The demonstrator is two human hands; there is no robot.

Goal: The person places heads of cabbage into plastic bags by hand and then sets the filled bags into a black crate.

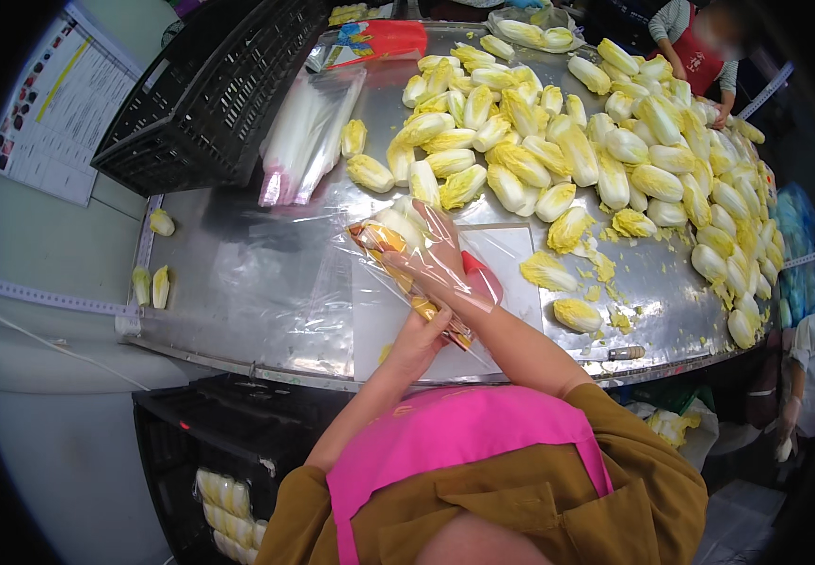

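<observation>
My right hand (439,258) reaches inside a clear plastic bag (418,305) with orange print. Its fingers and thumb are around a pale napa cabbage (404,224) at the bag's far end; film glare blurs how many heads are inside. My left hand (421,342) pinches the bag's near part, by my right forearm. Both hands are above a white board (513,311) at the table's front edge. Something red (479,277) shows beside my right wrist, partly hidden by it. Trimmed napa cabbages (464,187) lie just beyond the bag.
A large cabbage pile (654,148) covers the metal table's right side. A knife (625,353) lies near the front edge. Clear bags (301,134) are stacked beside a black crate (203,106). Co-workers stand far right (700,56) and lower right (810,374). Packed cabbages (227,508) sit below left.
</observation>
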